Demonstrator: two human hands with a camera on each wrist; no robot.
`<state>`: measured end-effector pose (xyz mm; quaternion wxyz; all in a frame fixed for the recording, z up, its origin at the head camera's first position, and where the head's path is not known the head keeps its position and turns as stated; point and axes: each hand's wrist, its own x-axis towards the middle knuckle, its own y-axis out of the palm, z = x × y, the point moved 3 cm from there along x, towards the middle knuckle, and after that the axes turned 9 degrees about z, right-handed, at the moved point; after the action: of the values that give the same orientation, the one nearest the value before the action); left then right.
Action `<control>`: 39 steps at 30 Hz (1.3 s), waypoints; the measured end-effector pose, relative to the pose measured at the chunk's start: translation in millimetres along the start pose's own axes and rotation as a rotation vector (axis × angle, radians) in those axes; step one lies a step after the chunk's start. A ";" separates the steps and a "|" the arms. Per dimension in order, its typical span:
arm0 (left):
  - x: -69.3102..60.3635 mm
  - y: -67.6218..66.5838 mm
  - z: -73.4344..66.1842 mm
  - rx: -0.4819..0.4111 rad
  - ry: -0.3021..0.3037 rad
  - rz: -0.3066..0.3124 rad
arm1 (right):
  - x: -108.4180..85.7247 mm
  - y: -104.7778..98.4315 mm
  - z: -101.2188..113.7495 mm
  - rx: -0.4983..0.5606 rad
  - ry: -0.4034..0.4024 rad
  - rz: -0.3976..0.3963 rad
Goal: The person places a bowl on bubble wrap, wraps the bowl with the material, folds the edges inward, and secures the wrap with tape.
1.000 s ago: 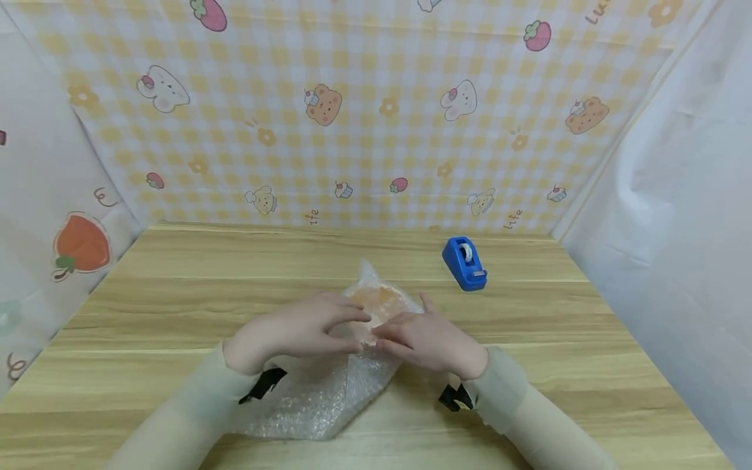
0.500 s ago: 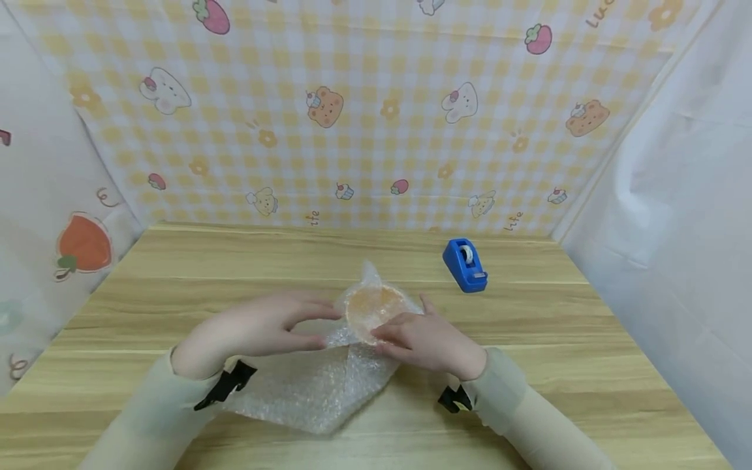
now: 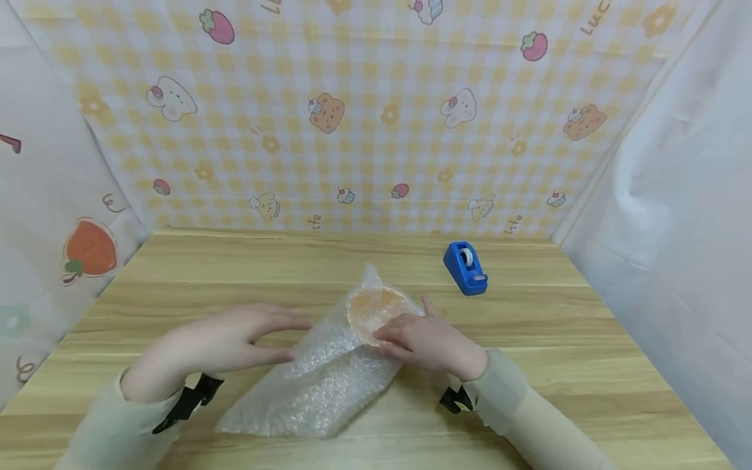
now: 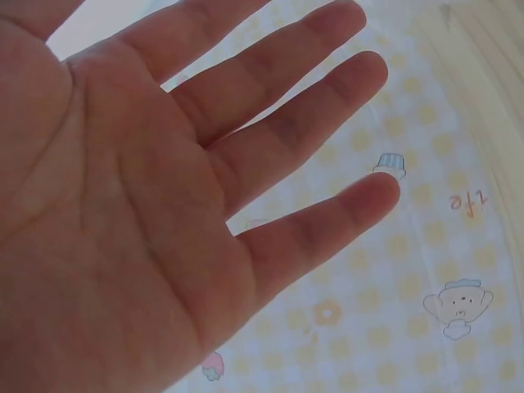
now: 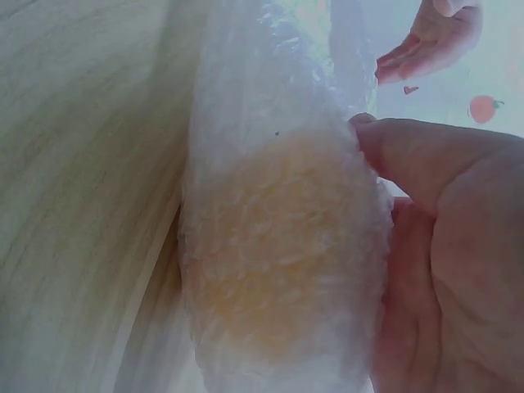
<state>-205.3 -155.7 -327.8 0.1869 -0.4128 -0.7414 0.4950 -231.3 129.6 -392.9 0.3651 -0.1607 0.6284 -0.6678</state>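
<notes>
A sheet of clear bubble wrap (image 3: 311, 391) lies around a round, orange-yellow thing (image 3: 367, 310), bowl-like in outline, in the middle of the table. Its exact kind is blurred by the wrap. My right hand (image 3: 420, 339) presses on the wrap at the round thing's near right edge, fingers laid over the top. In the right wrist view the thumb (image 5: 409, 155) touches the side of the wrapped bundle (image 5: 278, 237). To the left, my left hand (image 3: 235, 336) hovers with fingers extended, its fingertips by the wrap's left edge; the left wrist view shows its bare palm.
A blue tape dispenser (image 3: 465, 267) with a roll of tape stands at the back right of the wooden table (image 3: 529, 365). Behind the table hangs a yellow checked cloth (image 3: 376, 150), with white cloth on both sides.
My left hand has moved left, off the bundle, and the wrap's left flap has risen and spread beside the round thing. My right hand has stayed in place.
</notes>
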 end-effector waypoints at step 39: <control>32.9 62.7 -0.8 0.360 0.051 -0.086 | 0.6 -3.6 -11.5 -0.030 -0.014 -0.016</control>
<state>-197.4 -118.4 -387.4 0.2976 -0.3530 -0.6529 0.6005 -240.4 137.3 -391.4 0.3616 -0.1757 0.6345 -0.6602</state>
